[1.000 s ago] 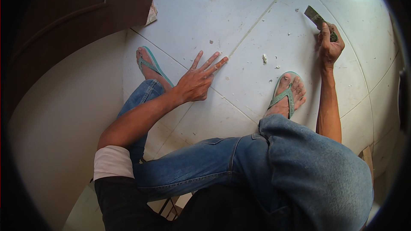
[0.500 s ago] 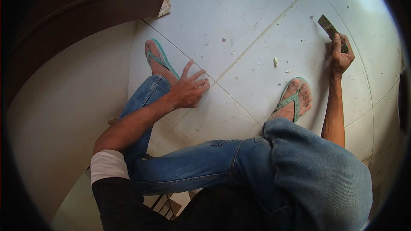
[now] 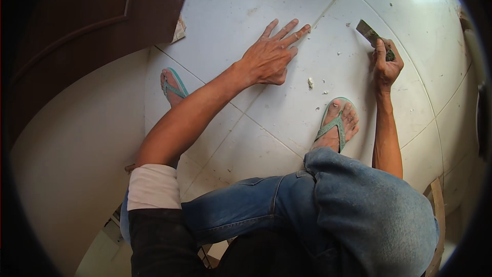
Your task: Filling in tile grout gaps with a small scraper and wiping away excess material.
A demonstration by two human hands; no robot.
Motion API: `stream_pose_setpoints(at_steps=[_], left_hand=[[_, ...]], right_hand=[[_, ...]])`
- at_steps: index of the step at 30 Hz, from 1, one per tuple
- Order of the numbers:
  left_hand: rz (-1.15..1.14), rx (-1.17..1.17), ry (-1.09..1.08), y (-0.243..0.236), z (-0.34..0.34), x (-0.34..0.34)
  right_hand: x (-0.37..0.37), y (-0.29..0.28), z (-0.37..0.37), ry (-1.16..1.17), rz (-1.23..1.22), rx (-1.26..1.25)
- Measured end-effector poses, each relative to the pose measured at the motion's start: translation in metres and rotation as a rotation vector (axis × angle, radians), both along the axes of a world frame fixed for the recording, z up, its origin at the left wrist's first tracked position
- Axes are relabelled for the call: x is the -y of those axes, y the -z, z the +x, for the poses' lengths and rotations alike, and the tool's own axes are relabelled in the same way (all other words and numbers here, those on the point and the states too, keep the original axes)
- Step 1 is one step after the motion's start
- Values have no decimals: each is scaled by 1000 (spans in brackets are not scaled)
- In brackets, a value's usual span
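My right hand (image 3: 388,66) grips a putty knife (image 3: 370,33) by its dark, stained handle. The flat blade points up and to the left, over the white tiled floor (image 3: 225,36). Stretched forward over the tiles, my left hand (image 3: 274,54) is empty, with its fingers apart. Its fingertips are close to a grout line, and I cannot tell whether they touch the floor. A pale crumb of debris (image 3: 310,83) lies between my left hand and my right foot, with smaller bits scattered around it.
My feet, in green flip-flops (image 3: 335,129), are planted apart on the tiles. A dark brown wooden panel (image 3: 97,25) and a pale wall (image 3: 82,107) bound the left side. A strip of wood (image 3: 436,215) stands by my right knee. A small pale block (image 3: 179,30) lies beneath the panel's edge.
My left hand has moved forward and to the right, from beside my left foot to the grout line. The view has shifted slightly; my right hand still holds the putty knife.
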State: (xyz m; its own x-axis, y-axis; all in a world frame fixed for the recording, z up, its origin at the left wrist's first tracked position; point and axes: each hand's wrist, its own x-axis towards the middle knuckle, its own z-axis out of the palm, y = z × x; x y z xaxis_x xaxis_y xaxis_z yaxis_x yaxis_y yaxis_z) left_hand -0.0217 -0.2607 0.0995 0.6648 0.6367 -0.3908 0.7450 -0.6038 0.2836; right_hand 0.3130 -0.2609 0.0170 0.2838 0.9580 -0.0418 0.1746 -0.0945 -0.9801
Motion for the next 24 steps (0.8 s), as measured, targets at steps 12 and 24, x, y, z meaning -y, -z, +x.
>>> stream_pose_setpoints(at_steps=[12, 24], left_hand=[[-120, -9, 13, -5, -19, 41], [-316, -67, -48, -28, -75, 130]], right_hand=[[2, -1, 3, 3, -11, 10], [2, -2, 1, 4, -13, -4]])
